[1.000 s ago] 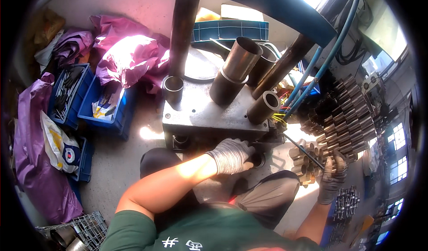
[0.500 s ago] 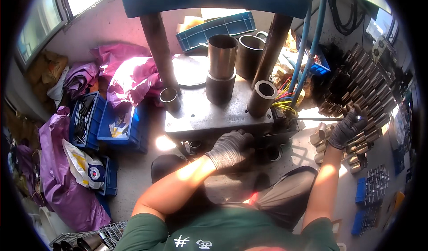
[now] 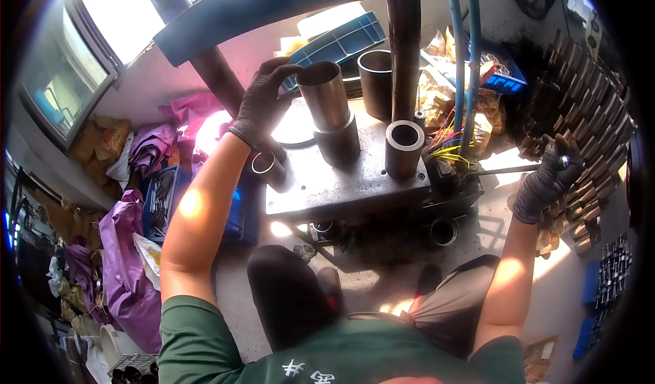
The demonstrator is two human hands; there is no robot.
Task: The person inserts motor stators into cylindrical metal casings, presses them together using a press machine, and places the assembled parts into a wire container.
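My left hand [image 3: 263, 108], in a dark grey glove, is raised at the left of a shiny metal sleeve [image 3: 323, 97]. Its thumb and fingers are apart, the fingertips close to the sleeve's upper rim; whether they touch I cannot tell. The sleeve stands upright on a darker metal cylinder [image 3: 338, 142] on the steel plate [image 3: 321, 196] of a press. At the right, my gloved right hand [image 3: 546, 183] is closed around the end of a metal lever [image 3: 501, 170], whose rounded tip shows between the fingers.
A thick-walled ring cylinder [image 3: 404, 153], a small tube [image 3: 268, 169] and a wide tube [image 3: 376, 84] stand on the plate. Press columns [image 3: 404, 56] rise around them beneath a blue crossbeam [image 3: 300, 9]. Stacked metal tubes [image 3: 590, 125] fill the right; purple bags [image 3: 126, 268] lie left.
My left hand has risen from the plate's front edge to beside the sleeve's top. My right hand is still on the lever. The view has shifted and tilted.
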